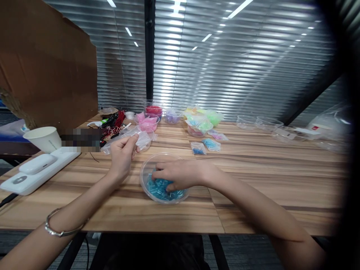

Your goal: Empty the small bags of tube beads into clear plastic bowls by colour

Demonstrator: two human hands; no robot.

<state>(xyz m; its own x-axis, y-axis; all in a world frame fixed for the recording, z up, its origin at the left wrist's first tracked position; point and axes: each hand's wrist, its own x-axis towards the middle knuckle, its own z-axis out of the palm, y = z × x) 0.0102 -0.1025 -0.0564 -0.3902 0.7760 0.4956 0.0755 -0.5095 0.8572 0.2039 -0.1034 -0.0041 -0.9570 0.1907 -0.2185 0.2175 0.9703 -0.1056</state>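
My left hand (122, 154) is closed in a pinch on a small clear plastic bag (144, 140), held above the table left of the bowl. A round clear plastic bowl (143, 168) stands in front of me with short blue tube-shaped beads (161, 188) in its bottom. Into this bowl reaches my right hand (182, 173), fingers bent down among the beads and thumb apart from them. Whether any beads sit between those fingers cannot be made out.
Behind lie small filled bags (211, 144), a bowl with pink bags (148, 123), a red-filled tub (153, 110) and a heap of coloured bags (198, 122). Clear containers (270, 123) stand back right. At left are a paper cup (43, 138), a power strip (50, 168) and cardboard (50, 63).
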